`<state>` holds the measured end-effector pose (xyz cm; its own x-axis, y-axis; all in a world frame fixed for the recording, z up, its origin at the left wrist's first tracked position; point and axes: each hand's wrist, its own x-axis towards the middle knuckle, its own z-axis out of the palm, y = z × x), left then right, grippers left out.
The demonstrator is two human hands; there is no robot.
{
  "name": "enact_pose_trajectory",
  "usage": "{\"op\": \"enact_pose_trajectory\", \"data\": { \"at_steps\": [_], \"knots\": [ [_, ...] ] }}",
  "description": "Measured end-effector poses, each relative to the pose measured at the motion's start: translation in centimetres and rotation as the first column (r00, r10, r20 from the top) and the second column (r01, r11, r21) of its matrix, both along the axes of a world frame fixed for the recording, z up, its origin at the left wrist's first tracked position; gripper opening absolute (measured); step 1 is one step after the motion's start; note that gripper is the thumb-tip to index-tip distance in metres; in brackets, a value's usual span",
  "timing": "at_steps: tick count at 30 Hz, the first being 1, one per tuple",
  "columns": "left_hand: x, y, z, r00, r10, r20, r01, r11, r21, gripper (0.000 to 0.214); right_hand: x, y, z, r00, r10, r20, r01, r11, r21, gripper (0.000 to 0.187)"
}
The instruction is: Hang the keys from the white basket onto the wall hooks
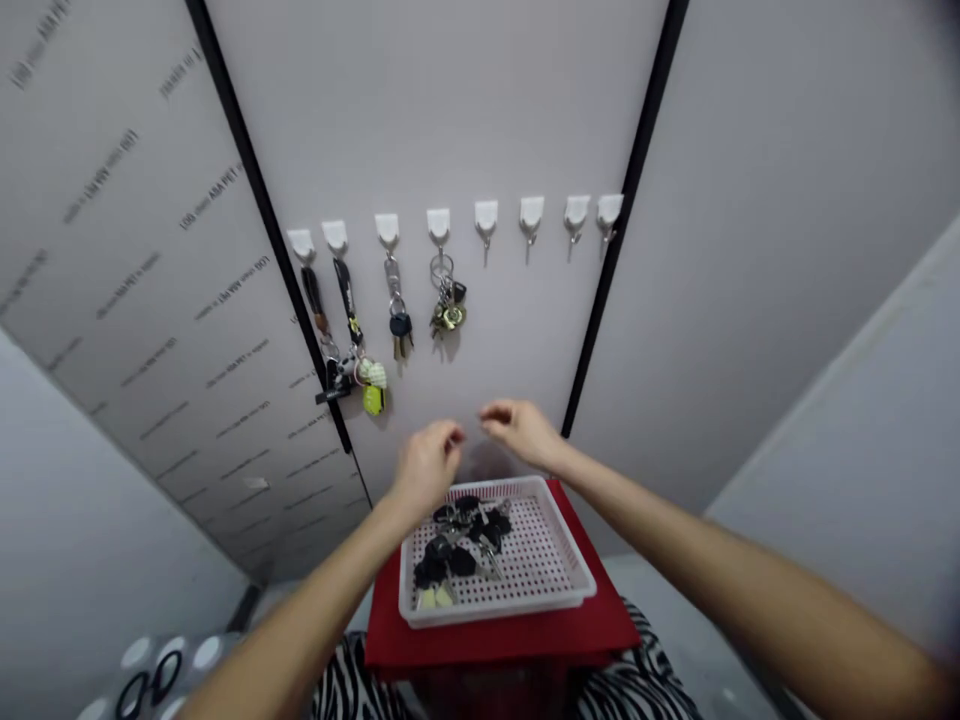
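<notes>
Blk keys [459, 548] in wht tray [499, 613]

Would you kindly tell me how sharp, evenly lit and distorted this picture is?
Head view: wide-angle distortion splays the black wall strips outward; light soft and even, faint shadows beneath the hung keys; left hand and right hand slightly blurred; no glare on the tray.

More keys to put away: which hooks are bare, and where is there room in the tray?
Free: the four right hooks, between the fourth key bunch and the black strip, and the right half of the tray, bare mesh. Crowded: the four left hooks, and the tray's left and back, with the key pile.
</notes>
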<state>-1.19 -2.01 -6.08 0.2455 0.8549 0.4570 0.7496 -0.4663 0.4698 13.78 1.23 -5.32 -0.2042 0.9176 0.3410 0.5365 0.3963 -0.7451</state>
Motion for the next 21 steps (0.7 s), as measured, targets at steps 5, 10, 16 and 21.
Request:
{"op": "enact_pose_trajectory", "data": {
  "at_steps": [5,10,16,21],
  "knots": [
    [1.1,-2.8,-8.7,0.982,-0.089,-0.164,0.04,0.958,-0.282,0.022,1.8,-4.3,-9.1,0.923,0.09,0.374,-0.035,0.988,-0.151,0.024],
    [0.9,-3.1,-10.8,0.97,-0.077,-0.229,0.016,0.967,-0.255,0.035,1.6,-5.4,-11.0,0.861,0.078,0.502,-0.024,0.993,-0.113,0.044],
    [0.4,-2.3,-11.2,0.965,0.054,-0.257,-0.128,0.951,-0.283,0.026,-0.1,-5.1,-10.8,0.844,0.024,0.536,0.028,0.996,-0.088,0.031],
    [0.1,-2.3,-10.7,0.951,0.034,-0.308,-0.144,0.929,-0.34,0.02,-0.6,-5.3,-10.7,0.787,0.027,0.616,0.031,0.996,-0.084,0.022]
  ]
}}
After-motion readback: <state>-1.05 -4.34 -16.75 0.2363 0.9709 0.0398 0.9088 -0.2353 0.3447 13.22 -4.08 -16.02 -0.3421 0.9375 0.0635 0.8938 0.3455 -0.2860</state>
